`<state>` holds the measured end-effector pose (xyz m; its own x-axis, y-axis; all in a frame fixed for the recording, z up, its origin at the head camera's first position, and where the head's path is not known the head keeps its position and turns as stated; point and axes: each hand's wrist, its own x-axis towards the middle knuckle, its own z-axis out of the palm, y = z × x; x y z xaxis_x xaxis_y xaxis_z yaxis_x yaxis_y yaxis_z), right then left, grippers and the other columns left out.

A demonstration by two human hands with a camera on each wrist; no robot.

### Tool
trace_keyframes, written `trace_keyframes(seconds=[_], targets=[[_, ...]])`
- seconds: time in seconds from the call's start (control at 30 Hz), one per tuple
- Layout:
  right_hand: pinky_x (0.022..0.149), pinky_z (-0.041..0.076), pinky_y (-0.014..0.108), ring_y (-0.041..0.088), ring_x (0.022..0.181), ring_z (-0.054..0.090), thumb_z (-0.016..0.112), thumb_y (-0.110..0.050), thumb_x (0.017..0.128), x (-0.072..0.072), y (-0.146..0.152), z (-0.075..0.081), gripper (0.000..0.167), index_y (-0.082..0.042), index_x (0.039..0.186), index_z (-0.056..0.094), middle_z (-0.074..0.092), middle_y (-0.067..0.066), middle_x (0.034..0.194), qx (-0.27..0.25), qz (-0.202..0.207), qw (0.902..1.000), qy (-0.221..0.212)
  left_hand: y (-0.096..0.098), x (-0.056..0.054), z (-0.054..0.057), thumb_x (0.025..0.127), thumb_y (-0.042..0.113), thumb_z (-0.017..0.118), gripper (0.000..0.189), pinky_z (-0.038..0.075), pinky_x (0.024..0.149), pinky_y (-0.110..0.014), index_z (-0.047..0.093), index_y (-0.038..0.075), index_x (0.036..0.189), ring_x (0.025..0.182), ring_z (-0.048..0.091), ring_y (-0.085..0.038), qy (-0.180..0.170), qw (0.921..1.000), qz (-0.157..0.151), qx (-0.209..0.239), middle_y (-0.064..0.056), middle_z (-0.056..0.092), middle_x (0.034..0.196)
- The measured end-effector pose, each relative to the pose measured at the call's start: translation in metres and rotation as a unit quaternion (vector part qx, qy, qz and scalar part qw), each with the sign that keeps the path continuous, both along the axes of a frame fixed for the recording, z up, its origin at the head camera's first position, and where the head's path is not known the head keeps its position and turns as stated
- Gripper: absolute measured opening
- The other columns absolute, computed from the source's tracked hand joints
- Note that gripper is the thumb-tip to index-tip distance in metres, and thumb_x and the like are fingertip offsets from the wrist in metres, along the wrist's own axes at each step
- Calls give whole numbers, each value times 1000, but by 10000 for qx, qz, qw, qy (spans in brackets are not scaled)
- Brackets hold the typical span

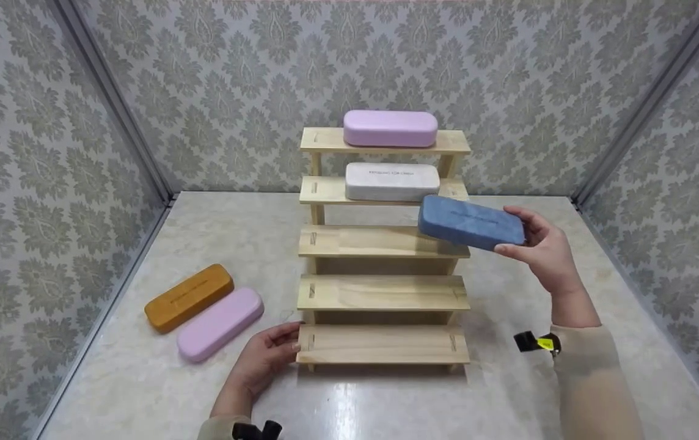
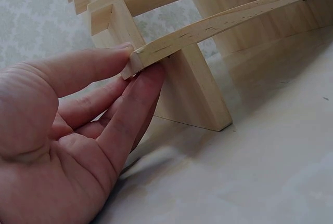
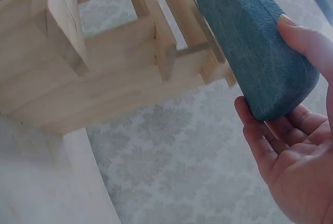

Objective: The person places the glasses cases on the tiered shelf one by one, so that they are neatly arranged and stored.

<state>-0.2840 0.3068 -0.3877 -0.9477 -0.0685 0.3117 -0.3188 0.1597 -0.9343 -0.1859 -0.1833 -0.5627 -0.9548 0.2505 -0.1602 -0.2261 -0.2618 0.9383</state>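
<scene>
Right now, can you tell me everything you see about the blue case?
The blue case is long and box-shaped with rounded corners. Its mottled, creased skin looks like leather, with a seam along its side. Small dark lettering marks its top, too tiny to read. It looks closed. The right hand grips its right end between thumb and fingers. It slants in the head view, overlapping the right end of the third shelf from the top; I can't tell if they touch.

Nothing can be read: the white case point(image 1: 392, 183), the blue case point(image 1: 470, 226) and the orange case point(image 1: 189, 298) each bear one line of dark lettering on top, too small and blurred to make out.
</scene>
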Motion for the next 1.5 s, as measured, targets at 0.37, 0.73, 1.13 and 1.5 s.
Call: trace_keyframes(seconds=[0.37,0.73,1.13,1.5], targets=[[86,56,15,7,106,63,84,4,79,-11,-46,1,70,1,143,56,64,-7,121,539,298,9981,-92,0,0,0,94,-3,65,62,60,92,-27,38,-16,148,108,67,-11,-23,9999,39,-125,-2,71,120],[90,54,15,10,112,63,88,-4,77,-22,-83,-2,73,-5,143,57,59,12,139,809,628,9944,-250,1,0,-2,94,-5,65,59,60,91,-27,41,-17,146,108,68,-11,113,9999,-21,-20,-1,71,118],[87,54,17,17,110,62,91,-8,74,-30,-101,-7,76,-7,143,58,60,17,140,1021,728,9916,-306,0,0,-1,94,-3,66,60,60,91,-27,41,-17,146,108,68,-12,118,9999,-37,-18,-2,72,120],[96,50,16,29,130,58,90,-13,77,-35,-101,-6,78,-7,146,54,57,16,147,1413,882,9851,-425,0,-1,-3,92,-3,69,60,61,91,-29,44,-15,145,108,69,-13,8,10000,78,-60,-3,72,119]])
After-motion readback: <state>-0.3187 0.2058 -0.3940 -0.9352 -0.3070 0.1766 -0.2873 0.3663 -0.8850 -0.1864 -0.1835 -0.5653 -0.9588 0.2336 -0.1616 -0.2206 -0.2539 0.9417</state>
